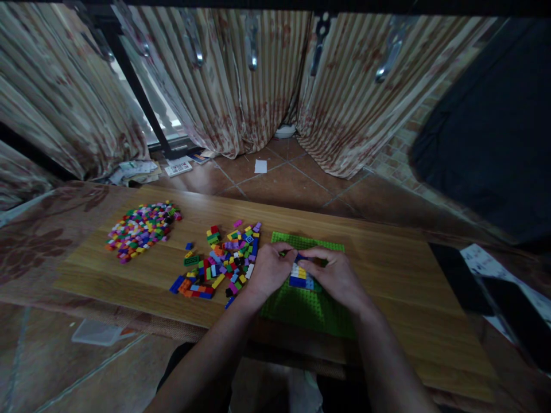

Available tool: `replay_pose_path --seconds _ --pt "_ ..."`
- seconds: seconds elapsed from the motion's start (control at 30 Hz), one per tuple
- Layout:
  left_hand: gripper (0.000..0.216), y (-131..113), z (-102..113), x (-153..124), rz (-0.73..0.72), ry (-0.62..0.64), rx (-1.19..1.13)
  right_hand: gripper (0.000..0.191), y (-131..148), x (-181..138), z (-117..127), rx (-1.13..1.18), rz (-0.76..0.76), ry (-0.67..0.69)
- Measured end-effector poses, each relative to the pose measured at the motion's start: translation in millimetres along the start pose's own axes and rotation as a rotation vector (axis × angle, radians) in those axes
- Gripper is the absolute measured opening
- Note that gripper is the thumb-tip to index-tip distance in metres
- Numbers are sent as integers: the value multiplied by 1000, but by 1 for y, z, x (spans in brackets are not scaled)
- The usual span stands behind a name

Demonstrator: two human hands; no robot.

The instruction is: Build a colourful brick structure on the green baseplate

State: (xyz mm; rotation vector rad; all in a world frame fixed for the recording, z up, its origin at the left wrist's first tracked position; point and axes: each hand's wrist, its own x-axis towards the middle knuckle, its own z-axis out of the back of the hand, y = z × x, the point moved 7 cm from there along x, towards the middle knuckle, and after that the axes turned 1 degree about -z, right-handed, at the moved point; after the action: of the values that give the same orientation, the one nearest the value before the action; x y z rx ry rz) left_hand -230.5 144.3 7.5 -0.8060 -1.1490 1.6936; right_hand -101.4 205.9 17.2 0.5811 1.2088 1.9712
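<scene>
Over the green studded baseplate (278, 312), my left hand (272, 268) and my right hand (338, 274) meet with their fingertips drawn together. Between them shows a small dark blue toy brick (300, 257), pinched from both sides. Just below the fingers, a small build of toy bricks (298, 281) in blue, white, yellow and light blue sits on the baseplate. My fingers hide part of its far and right sides.
Left of the baseplate lies a loose spread of mixed bricks (232, 258). A denser heap of small bricks (142, 229) is at the far left of the wooden table (396, 287). A dark phone-like slab (512, 310) and printed sheets (482, 264) lie at the right.
</scene>
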Motion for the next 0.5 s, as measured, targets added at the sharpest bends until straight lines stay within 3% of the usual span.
replay_pose_path --seconds 0.07,0.17,0.3,0.5 --pt "26 -2 0 -1 0 9 1 27 -5 1 -4 113 -35 42" --pt "26 -4 0 -2 4 13 10 28 -12 2 -4 204 -88 -16" --pt "25 -6 1 -2 3 17 5 24 -16 3 -3 230 -148 -116" --pt "24 -7 1 -2 -26 25 17 22 -16 1 -4 213 -138 -147"
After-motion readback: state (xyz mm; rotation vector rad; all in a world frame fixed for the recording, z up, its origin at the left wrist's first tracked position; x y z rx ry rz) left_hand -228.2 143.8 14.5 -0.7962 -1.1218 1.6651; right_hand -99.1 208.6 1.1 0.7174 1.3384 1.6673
